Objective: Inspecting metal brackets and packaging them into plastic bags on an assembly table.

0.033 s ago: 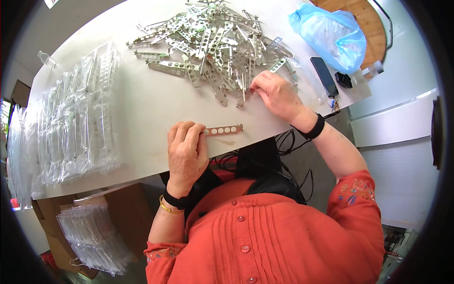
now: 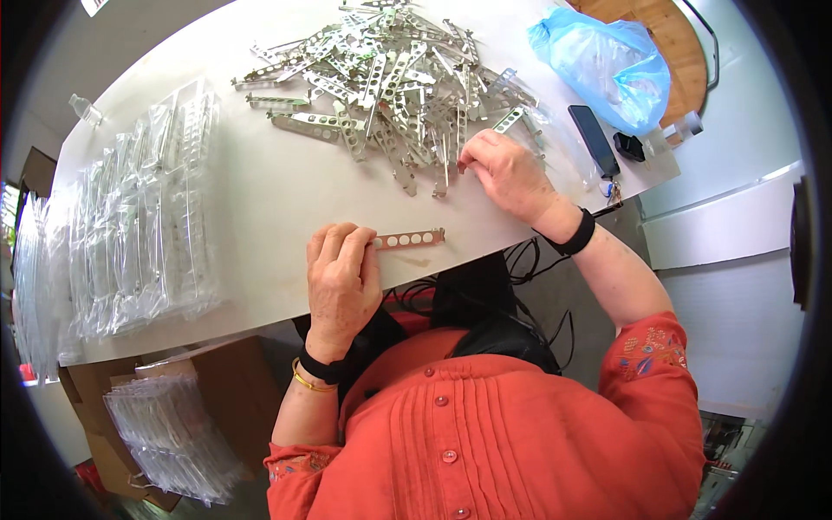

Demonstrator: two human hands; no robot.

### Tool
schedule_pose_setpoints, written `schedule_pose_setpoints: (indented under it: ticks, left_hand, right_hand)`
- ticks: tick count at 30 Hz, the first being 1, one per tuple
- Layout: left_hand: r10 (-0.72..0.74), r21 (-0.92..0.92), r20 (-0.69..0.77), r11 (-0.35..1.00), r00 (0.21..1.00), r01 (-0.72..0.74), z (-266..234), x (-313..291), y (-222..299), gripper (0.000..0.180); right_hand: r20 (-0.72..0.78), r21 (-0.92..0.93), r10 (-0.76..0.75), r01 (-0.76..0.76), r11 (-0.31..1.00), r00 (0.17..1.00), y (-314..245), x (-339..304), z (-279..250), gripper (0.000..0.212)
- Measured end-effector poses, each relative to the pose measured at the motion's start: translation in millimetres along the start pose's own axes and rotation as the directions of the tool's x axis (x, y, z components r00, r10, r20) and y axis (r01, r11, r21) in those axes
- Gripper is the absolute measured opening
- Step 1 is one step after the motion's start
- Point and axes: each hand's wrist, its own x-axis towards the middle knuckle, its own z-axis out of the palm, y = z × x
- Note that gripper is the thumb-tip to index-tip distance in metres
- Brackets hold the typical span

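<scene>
My left hand [image 2: 342, 277] is closed on one end of a flat metal bracket [image 2: 412, 239] with a row of round holes. The bracket points to the right, low over the near part of the white table. At the near right edge of a heap of similar perforated metal brackets [image 2: 394, 82], my right hand [image 2: 507, 178] has its fingers pinched together. A small reddish-brown bit shows at those fingertips, but the fingers hide what it belongs to. Several brackets in the heap lie just left of and beyond my right hand.
Clear plastic bags of parts [image 2: 143, 217] lie on the table's left side. At the far right are a blue plastic bag [image 2: 607, 65], a dark phone [image 2: 594, 139], a small black case [image 2: 629, 146] and keys [image 2: 612, 191]. Below left, a cardboard box [image 2: 234, 381] stands beside more packed bags [image 2: 169, 433].
</scene>
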Motion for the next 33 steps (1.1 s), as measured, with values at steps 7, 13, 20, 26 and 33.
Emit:
schedule_pose_setpoints:
  ticks: [7,13,20,26,33]
  left_hand:
    - [-0.005,-0.002,0.001,1.0,1.0,0.005,0.6,0.0,2.5,0.017]
    - [0.017,0.017,-0.002,1.0,1.0,-0.017,0.8,0.3,3.1,0.016]
    - [0.02,0.026,0.002,0.999,1.0,-0.021,0.1,0.1,5.3,0.017]
    - [-0.093,-0.08,-0.051,0.993,0.994,0.089,-3.7,-1.4,7.4,0.022]
    - [-0.262,-0.572,0.18,0.756,0.948,0.317,-10.0,10.4,45.4,0.032]
  right_hand:
    - [-0.103,0.185,0.072,-0.052,0.981,0.992,-4.7,6.3,-18.1,0.009]
    - [-0.022,0.64,0.312,-0.227,0.734,0.95,1.4,7.6,-26.4,0.002]
    - [0.045,0.962,0.399,-0.147,0.23,0.916,3.7,4.2,-38.6,0.005]
    - [0.26,0.947,0.303,-0.18,-0.266,0.917,-18.5,-16.6,-55.1,0.009]
    - [0.404,0.784,0.137,-0.265,-0.562,0.905,-64.0,-52.2,-58.5,0.013]
